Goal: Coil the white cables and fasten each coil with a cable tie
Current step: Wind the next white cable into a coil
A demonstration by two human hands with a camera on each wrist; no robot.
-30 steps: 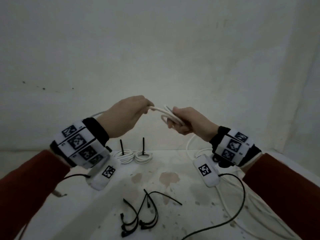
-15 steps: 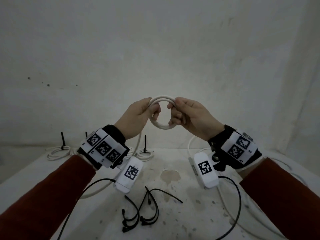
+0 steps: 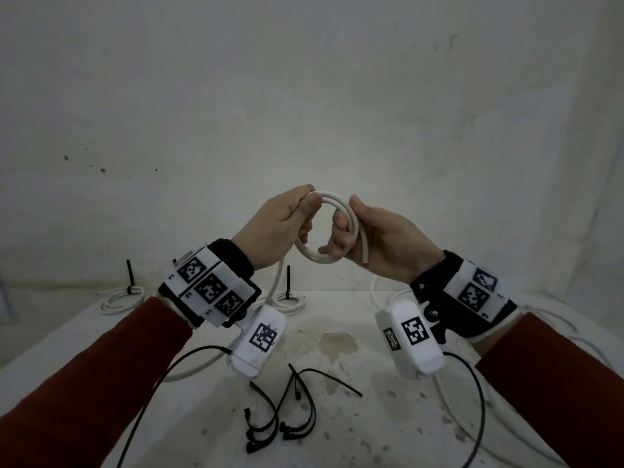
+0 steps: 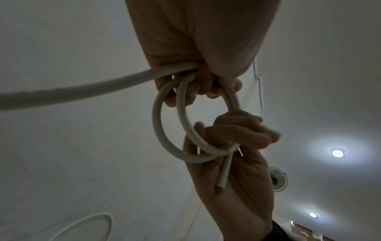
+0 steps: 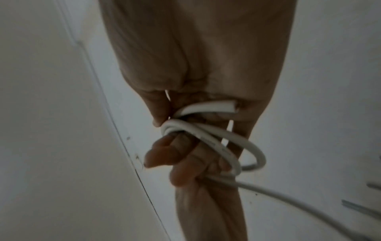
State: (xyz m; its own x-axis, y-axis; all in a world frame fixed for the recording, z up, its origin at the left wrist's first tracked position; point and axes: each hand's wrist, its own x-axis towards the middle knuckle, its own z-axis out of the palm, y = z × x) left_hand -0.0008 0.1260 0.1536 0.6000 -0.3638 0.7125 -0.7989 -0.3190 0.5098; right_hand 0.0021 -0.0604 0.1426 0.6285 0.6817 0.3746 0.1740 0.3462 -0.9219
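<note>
Both hands hold a small coil of white cable (image 3: 332, 201) up in the air above the table. My left hand (image 3: 280, 224) pinches the coil's top left, and the cable's long tail (image 3: 277, 282) drops from it down to the table. My right hand (image 3: 378, 238) grips the coil's right side with its fingers through the loop; the cut end (image 3: 364, 255) sticks out below the palm. The left wrist view shows two loops of the coil (image 4: 175, 124) between both hands. Loose black cable ties (image 3: 287, 420) lie on the table near me.
Two tied white coils (image 3: 123, 295) (image 3: 288, 300) with upright black tie tails lie at the table's back. More loose white cable (image 3: 456, 417) runs along the right side of the stained white table (image 3: 371, 417). Black sensor leads hang from both wrists.
The flat bundle held edge-on a second ago has turned to face me as a round coil. Both hands have shifted their hold on it, and another loop has been added.
</note>
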